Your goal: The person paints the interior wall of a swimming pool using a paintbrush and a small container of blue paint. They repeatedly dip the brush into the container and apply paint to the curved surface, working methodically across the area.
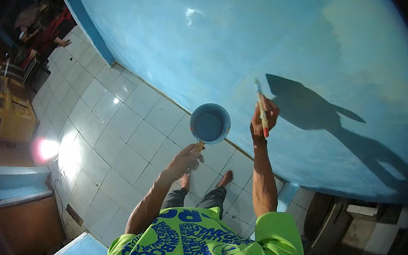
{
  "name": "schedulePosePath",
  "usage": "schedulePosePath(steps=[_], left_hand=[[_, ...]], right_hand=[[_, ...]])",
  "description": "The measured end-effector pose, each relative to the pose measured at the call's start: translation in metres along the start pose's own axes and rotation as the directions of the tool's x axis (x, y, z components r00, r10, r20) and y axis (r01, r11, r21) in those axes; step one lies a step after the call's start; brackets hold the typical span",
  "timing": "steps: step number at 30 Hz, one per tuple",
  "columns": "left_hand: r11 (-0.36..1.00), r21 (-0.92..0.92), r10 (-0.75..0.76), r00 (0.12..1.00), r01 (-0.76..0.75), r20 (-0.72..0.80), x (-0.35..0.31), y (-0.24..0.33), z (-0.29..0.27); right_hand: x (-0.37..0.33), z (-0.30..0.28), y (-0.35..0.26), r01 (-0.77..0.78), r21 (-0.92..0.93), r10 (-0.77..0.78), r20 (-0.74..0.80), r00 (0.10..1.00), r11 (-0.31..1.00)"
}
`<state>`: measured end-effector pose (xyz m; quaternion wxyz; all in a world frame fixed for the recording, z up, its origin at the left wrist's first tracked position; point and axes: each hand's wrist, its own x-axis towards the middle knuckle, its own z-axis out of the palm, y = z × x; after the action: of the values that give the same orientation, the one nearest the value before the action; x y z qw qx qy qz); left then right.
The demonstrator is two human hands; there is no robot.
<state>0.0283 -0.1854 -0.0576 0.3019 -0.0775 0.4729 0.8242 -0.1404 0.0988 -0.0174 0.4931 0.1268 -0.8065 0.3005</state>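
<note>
My left hand (185, 161) is closed round the short handle of a round blue dipper (209, 123), held out in front of me. Blue-grey liquid, perhaps paint, shows inside it. My right hand (269, 112) grips a paintbrush (264, 120) with a pale handle and a red end. The brush points up and away from me, its bristle end at the light blue wall (211, 45). From this angle I cannot tell whether the bristles touch the wall. A dark shadow of the hand and arm falls on the wall to the right.
White floor tiles (130, 135) run along the wall's foot, with my bare feet on them. A bright lamp (48, 149) glows on the left near a yellow wooden cabinet (18, 116). A person (42, 35) is at the far left. A doorway (332, 216) lies at lower right.
</note>
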Motion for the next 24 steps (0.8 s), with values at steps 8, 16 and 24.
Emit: schedulePosePath(steps=[8, 16, 24], left_hand=[[0.997, 0.009, -0.081, 0.997, 0.081, 0.009, 0.011, -0.017, -0.004], [0.969, 0.211, -0.106, 0.989, 0.127, -0.107, 0.0, -0.017, 0.009], [0.963, 0.269, 0.013, 1.0, -0.015, 0.01, 0.013, -0.019, 0.028]], right_hand=[[-0.001, 0.052, 0.033, 0.005, 0.001, -0.005, 0.361, 0.933, 1.0], [0.028, -0.037, 0.002, -0.077, 0.116, 0.096, -0.161, 0.982, 0.99], [0.129, -0.146, 0.065, 0.11, -0.039, -0.103, 0.162, 0.981, 0.993]])
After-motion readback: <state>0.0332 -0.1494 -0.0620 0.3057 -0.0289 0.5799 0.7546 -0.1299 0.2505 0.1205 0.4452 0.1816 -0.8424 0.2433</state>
